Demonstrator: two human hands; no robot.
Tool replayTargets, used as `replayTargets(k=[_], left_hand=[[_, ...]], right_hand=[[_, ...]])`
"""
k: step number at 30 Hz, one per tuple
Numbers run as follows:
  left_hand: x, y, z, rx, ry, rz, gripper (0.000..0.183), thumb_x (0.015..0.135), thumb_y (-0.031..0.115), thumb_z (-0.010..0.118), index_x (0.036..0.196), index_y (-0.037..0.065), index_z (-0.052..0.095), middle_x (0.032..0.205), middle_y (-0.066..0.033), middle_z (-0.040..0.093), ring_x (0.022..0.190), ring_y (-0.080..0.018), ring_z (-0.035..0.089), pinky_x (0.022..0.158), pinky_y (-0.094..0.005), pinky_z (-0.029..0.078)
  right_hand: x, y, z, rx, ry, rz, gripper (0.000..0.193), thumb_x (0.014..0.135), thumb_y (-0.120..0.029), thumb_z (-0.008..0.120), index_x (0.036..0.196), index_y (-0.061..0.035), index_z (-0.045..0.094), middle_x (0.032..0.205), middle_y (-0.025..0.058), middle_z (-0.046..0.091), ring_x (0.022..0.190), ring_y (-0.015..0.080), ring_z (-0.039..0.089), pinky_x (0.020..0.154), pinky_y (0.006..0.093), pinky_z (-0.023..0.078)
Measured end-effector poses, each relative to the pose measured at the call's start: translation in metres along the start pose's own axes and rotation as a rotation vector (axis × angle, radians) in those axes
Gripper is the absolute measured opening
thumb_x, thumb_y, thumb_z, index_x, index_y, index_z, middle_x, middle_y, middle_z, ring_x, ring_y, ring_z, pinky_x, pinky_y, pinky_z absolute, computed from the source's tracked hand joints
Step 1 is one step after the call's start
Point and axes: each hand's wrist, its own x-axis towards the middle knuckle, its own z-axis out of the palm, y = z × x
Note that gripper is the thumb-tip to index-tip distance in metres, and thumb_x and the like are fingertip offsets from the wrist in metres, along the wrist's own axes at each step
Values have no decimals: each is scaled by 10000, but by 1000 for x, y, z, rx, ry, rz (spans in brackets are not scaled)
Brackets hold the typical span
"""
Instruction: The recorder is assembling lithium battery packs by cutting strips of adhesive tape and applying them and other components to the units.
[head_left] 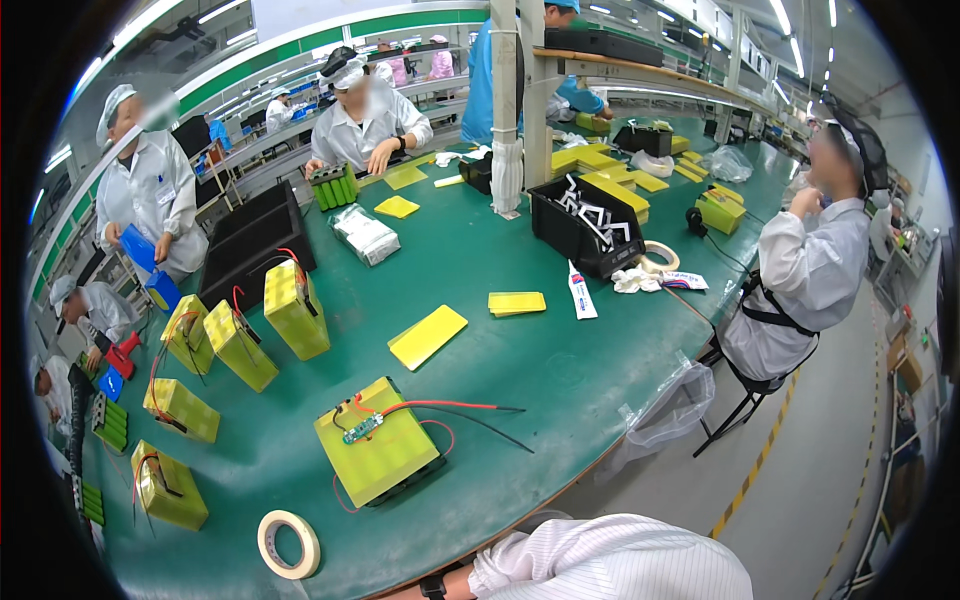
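Observation:
Neither of my hands shows. Along the lower edge runs my forearm in a white striped sleeve [610,560], apparently the right one, with a black wristband [433,586]; the hand is cut off below. Nearest to it on the green table lies a battery pack [385,455] wrapped in yellow sheet. On its top sits a small green circuit board [362,428], with thick red and black wires [460,406] reaching right. A roll of masking tape [289,545] lies at the front left. Beyond the pack are a large yellow sheet [428,337] and a small stack of yellow sheets [517,303].
Several wired yellow battery packs [297,315] stand at left. A black bin [575,225] of white angled strips, a glue tube [582,292] and another tape roll [657,257] are farther back. A plastic bag [670,410] hangs at the right edge. Co-workers [365,120] surround the table; one sits right [800,270].

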Motion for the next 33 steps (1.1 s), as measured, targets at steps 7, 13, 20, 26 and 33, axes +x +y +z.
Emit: replayTargets(k=[7, 13, 20, 26, 33], left_hand=[[40, 31, 36, 545, -265, 156, 607, 670, 149, 808, 1206, -2, 567, 1122, -166, 650, 1089, -303, 618, 974, -371, 471], [42, 33, 46, 546, -327, 182, 578, 737, 96, 768, 1245, -3, 511, 1134, -195, 615, 1048, -332, 591, 924, -407, 451], [43, 15, 62, 434, -279, 307, 636, 721, 123, 794, 1275, -3, 507, 1089, -225, 590, 997, -411, 557, 856, -465, 443], [106, -60, 83, 173, 200, 1493, 639, 697, 81, 815, 1256, -14, 518, 1122, -221, 580, 1031, -409, 551, 899, -467, 439], [52, -7, 70, 524, -276, 395, 630, 716, 73, 799, 1266, -16, 505, 1121, -211, 600, 1012, -394, 565, 877, -459, 446]], right_hand=[[-9, -10, -14, 2, 22, -11, 632, 861, -268, 678, 1343, 43, 413, 1220, 305, 540, 1117, 427, 531, 945, 451, 435], [-14, -9, -18, 30, 19, 11, 621, 867, -247, 656, 1364, 27, 405, 1234, 306, 534, 1135, 420, 528, 951, 447, 435], [-22, -12, -28, -57, 84, -15, 573, 873, -259, 657, 1326, 21, 446, 1214, 305, 545, 1108, 421, 543, 937, 449, 441], [-23, -13, -31, -29, 22, 19, 561, 876, -261, 656, 1317, 20, 454, 1210, 302, 549, 1100, 420, 547, 936, 447, 441], [-23, -12, -35, -20, -48, 57, 546, 880, -263, 654, 1307, 19, 462, 1206, 300, 553, 1091, 418, 551, 935, 445, 442]])
